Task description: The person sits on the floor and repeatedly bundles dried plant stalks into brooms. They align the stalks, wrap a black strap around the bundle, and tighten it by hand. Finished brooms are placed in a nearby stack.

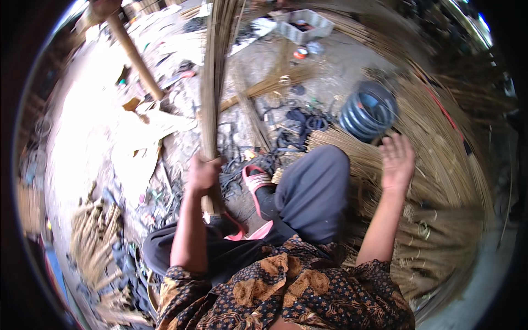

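My left hand (204, 173) is wrapped round the lower part of a tall bundle of thin sticks (214, 88), like broom bristles. The bundle stands nearly upright, its blunt base near my foot and its top running out of the upper edge. On the other side, my right hand (397, 162) is raised with fingers stretched out and nothing in it. Just beyond those fingers sits a ribbed blue plastic bucket (352, 118), beside long loose sticks (440, 132) spread over the floor.
Tied stick bundles (418, 247) lie at the lower right. Short thick-ended bundles (93, 236) are heaped at the left. A wooden pole (135, 55) slants at the upper left, and a white crate (305, 27) stands far off. Dark strips (300, 124) litter the floor near my pink sandal (256, 181).
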Available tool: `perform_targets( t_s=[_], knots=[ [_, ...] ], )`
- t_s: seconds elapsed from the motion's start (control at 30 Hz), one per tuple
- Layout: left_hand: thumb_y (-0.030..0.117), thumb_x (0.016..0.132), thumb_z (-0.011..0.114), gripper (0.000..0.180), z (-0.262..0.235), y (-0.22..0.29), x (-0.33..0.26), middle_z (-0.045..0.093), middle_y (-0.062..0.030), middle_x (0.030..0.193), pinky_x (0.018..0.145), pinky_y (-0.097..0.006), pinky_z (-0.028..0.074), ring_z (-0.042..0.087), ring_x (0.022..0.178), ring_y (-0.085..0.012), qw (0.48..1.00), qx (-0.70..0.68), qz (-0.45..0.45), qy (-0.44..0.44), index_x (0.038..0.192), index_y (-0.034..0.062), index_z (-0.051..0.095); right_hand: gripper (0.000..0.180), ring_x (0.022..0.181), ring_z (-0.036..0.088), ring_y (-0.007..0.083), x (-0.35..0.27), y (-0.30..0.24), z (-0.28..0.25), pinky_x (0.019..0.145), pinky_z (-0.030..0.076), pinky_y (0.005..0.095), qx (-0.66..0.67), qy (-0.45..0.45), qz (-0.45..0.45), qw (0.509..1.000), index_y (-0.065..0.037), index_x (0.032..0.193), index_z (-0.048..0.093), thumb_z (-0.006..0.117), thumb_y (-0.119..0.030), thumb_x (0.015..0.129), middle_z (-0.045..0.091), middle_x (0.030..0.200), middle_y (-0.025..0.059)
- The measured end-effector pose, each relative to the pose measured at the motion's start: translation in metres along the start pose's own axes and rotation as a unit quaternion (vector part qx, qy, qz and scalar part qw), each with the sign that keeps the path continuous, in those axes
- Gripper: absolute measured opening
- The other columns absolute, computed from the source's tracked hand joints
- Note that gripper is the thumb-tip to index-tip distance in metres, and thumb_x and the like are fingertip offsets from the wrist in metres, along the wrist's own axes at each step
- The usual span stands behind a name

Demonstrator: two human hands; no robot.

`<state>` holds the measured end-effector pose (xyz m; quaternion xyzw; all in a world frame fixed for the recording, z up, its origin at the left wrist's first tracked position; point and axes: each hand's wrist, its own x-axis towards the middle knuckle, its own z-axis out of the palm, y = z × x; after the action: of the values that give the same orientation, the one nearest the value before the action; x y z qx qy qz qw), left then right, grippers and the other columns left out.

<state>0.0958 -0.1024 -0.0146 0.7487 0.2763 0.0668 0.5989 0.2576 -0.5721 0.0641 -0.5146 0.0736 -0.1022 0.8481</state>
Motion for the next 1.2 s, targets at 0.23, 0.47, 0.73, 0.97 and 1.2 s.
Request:
perform_targets(
  t_s=[0.23, 0.47, 0.73, 0.97, 1.2],
  knots=[
    [0.016, 0.088, 0.077, 0.015, 0.06, -0.073, -0.012, 0.066, -0.0035, 0.072, 0.056, -0.031, 0.048, 0.059, 0.059, -0.014, 0.971, -0.188, -0.144, 0.012, 0.084, 0.0029, 0.07, 0.039, 0.078, 0.068, 0.0141, -0.108, 0.221, 0.151, 0.062, 0.056, 0.0263, -0.141, -0.305, 0.283, 0.899, -0.006, 0.129, 0.06, 0.064, -0.036, 0.104, 0.069, 0.102, 0.0064],
    [0.024, 0.081, 0.084, 0.032, 0.079, -0.199, -0.031, 0.073, -0.0126, 0.085, 0.058, -0.04, 0.055, 0.07, 0.068, -0.023, 0.908, -0.174, -0.381, 0.002, 0.094, -0.0039, 0.074, 0.044, 0.066, 0.051, 0.0064, -0.173, 0.363, 0.13, 0.053, 0.042, 0.0269, -0.407, -0.459, 0.376, 0.694, -0.013, 0.085, 0.062, 0.064, -0.054, 0.101, 0.054, 0.074, -0.0061],
    [0.021, 0.084, 0.083, 0.034, 0.079, -0.22, -0.024, 0.077, -0.01, 0.102, 0.074, -0.04, 0.06, 0.074, 0.086, -0.021, 0.928, -0.216, -0.289, -0.095, 0.112, 0.0033, 0.074, 0.067, 0.092, 0.07, 0.0168, -0.176, 0.383, 0.131, 0.081, 0.057, 0.0339, -0.359, -0.489, 0.397, 0.689, 0.004, 0.136, 0.058, 0.087, -0.029, 0.085, 0.074, 0.108, 0.0115],
    [0.016, 0.091, 0.082, 0.036, 0.067, -0.193, -0.036, 0.077, -0.0132, 0.108, 0.084, -0.043, 0.062, 0.076, 0.093, -0.0252, 0.879, -0.366, -0.294, -0.079, 0.122, 0.0019, 0.07, 0.027, 0.082, 0.069, 0.0193, -0.16, 0.37, 0.122, 0.075, 0.059, 0.0383, -0.265, -0.388, 0.5, 0.728, -0.002, 0.11, 0.071, 0.069, -0.024, 0.095, 0.071, 0.094, 0.0073],
    [0.01, 0.095, 0.073, 0.033, 0.057, -0.171, -0.037, 0.076, -0.0169, 0.111, 0.083, -0.046, 0.064, 0.077, 0.092, -0.0291, 0.856, -0.39, -0.33, -0.073, 0.126, -0.0016, 0.068, 0.029, 0.076, 0.072, 0.0241, -0.16, 0.37, 0.122, 0.07, 0.061, 0.0401, -0.259, -0.327, 0.55, 0.724, -0.001, 0.11, 0.074, 0.075, -0.022, 0.09, 0.076, 0.095, 0.0132]
  ],
)
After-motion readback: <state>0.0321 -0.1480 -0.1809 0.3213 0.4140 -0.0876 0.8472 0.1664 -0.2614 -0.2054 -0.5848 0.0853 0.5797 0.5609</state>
